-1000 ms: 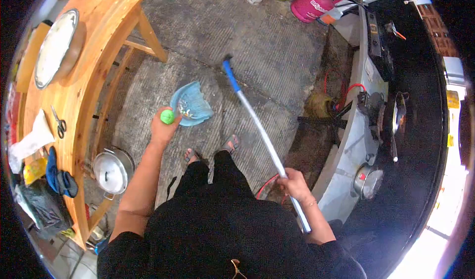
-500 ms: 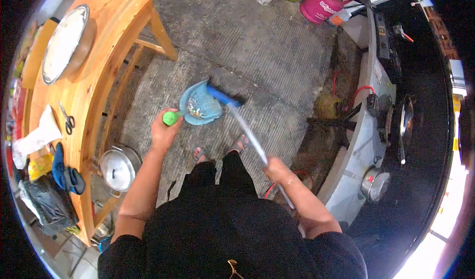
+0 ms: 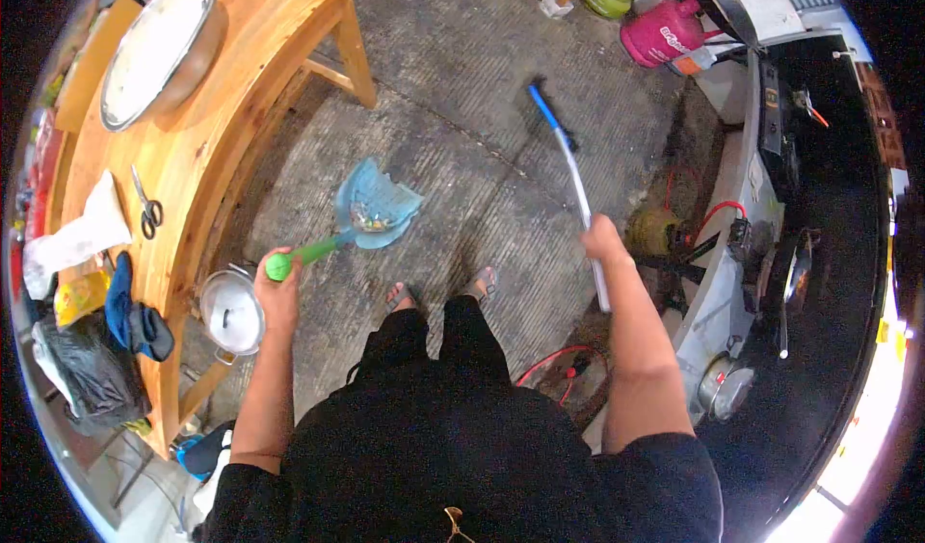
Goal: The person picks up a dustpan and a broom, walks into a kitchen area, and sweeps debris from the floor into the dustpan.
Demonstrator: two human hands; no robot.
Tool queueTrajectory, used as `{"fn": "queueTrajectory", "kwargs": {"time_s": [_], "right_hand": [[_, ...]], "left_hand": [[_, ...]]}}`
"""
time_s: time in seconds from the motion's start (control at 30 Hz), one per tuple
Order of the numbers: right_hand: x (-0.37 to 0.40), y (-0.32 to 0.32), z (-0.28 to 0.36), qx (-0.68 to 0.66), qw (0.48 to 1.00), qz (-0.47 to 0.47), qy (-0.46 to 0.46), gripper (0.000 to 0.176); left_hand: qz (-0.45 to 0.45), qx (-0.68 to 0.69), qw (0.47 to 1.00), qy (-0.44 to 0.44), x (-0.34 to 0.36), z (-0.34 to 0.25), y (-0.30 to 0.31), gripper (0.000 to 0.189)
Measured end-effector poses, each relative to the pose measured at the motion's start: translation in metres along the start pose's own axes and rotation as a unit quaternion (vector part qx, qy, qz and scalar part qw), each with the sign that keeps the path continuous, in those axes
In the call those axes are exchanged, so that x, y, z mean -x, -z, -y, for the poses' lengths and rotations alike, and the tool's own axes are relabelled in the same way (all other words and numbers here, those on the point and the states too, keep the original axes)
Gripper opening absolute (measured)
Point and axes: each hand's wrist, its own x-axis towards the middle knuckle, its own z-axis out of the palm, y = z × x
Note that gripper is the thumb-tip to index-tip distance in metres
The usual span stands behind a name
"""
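Observation:
My left hand (image 3: 278, 297) is closed around the green handle of a dustpan, near the handle's end. The blue dustpan (image 3: 387, 201) has a worn, jagged front edge and carries a small heap of debris (image 3: 368, 217). My right hand (image 3: 605, 238) grips the pale stick of a broom (image 3: 577, 177). The broom's blue head with dark bristles is out ahead on the right, apart from the dustpan, over the ridged concrete floor (image 3: 453, 90).
At left is a wooden table (image 3: 252, 37) with a large metal bowl (image 3: 198, 71), scissors (image 3: 147, 206) and bags. A lidded pot (image 3: 231, 317) stands beside it. On the right are a stove counter (image 3: 718, 297), a pink gas cylinder (image 3: 665, 34) and a red hose (image 3: 554, 355).
The broom has swung away from the dustpan, forward and right, with my right hand. My left hand has moved left, tilting the dustpan so its green handle shows at length.

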Motion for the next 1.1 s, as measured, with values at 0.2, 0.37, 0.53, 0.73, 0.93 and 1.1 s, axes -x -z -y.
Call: {"fn": "queueTrajectory", "kwargs": {"time_s": [0.2, 0.37, 0.53, 0.73, 0.93, 1.1], "right_hand": [[0.005, -0.1, 0.084, 0.193, 0.948, 0.171, 0.187, 0.019], [0.144, -0.052, 0.12, -0.079, 0.965, 0.216, 0.129, 0.032], [0.22, 0.02, 0.119, -0.056, 0.961, 0.229, 0.146, 0.036], [0.215, 0.024, 0.057, -0.126, 0.979, 0.163, -0.003, 0.028], [0.209, -0.083, 0.013, -0.127, 0.964, 0.232, -0.012, 0.019], [0.248, -0.04, 0.083, -0.187, 0.938, 0.293, 0.003, 0.024]], "left_hand": [[-0.004, -0.043, 0.999, -0.014, -0.005, -0.021, -0.012, 0.02], [0.03, -0.127, 0.991, -0.034, -0.015, -0.024, -0.033, 0.02], [0.095, -0.17, 0.98, -0.043, -0.023, -0.036, -0.023, 0.021], [0.143, -0.188, 0.967, -0.095, -0.024, -0.048, 0.014, 0.02], [0.171, -0.174, 0.969, -0.047, -0.016, -0.026, 0.026, 0.021], [0.21, -0.179, 0.961, 0.0, -0.017, -0.023, 0.021, 0.03]]}}
